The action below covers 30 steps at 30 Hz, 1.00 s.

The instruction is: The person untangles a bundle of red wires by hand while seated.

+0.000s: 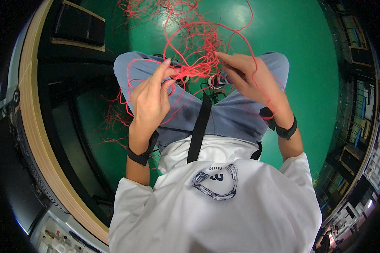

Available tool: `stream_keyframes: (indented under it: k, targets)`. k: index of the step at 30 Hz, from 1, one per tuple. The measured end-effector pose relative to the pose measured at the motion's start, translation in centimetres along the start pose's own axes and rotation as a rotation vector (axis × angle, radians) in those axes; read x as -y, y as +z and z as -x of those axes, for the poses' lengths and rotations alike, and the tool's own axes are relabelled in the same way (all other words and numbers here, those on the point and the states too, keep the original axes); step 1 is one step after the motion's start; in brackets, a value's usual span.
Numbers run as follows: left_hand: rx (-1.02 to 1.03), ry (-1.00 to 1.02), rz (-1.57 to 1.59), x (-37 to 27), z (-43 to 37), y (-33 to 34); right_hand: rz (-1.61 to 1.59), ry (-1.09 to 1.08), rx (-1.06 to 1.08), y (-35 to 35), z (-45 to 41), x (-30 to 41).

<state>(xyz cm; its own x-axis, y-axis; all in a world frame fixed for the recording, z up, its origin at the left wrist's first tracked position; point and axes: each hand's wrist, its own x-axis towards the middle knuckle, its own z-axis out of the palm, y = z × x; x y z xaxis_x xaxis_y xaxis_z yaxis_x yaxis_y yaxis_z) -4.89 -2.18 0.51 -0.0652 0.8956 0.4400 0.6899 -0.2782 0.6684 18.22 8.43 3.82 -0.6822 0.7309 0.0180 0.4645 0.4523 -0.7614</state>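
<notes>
A tangled bunch of red cord [196, 70] hangs above my lap between my two hands. My left hand [153, 91] pinches the bunch's left end between thumb and fingers. Opposite it, my right hand [248, 76] has its index finger stretched against the knotted strands [212, 47]; whether it grips any of them I cannot tell. One cord runs in a wide arc over the back of my right hand down to the wrist. Looser loops drape around my left hand. Beyond my knees, a larger snarl of red strands [158, 8] spreads over the green floor.
I sit with bent knees in blue-grey trousers [183, 110]; a black strap [199, 129] hangs over my lap. On the left runs a wooden table edge [34, 126], with a dark box [79, 25] beneath. Shelving [356, 110] lines the right side. A person [326, 238] appears at lower right.
</notes>
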Motion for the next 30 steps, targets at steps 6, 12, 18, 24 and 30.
stream_keyframes:
  k: [6,12,18,24,30]
  targets:
    - [0.168,0.089,-0.175,0.1,0.7,-0.1,-0.016,-0.104,0.030,1.4,-0.8,-0.7]
    - [0.165,0.004,-0.147,-0.1,0.7,-0.5,0.053,-0.133,-0.061,2.5,-1.4,-0.6]
    - [0.194,-0.226,0.026,-0.2,0.5,-1.6,0.051,0.145,-0.061,2.3,-1.1,0.3]
    - [0.232,-0.054,-0.015,1.3,0.4,-2.6,-0.343,0.319,-0.039,1.3,-0.7,-0.7]
    - [0.286,-0.133,0.029,0.3,-0.2,-2.3,-0.277,0.153,-0.058,1.8,-0.5,-1.0]
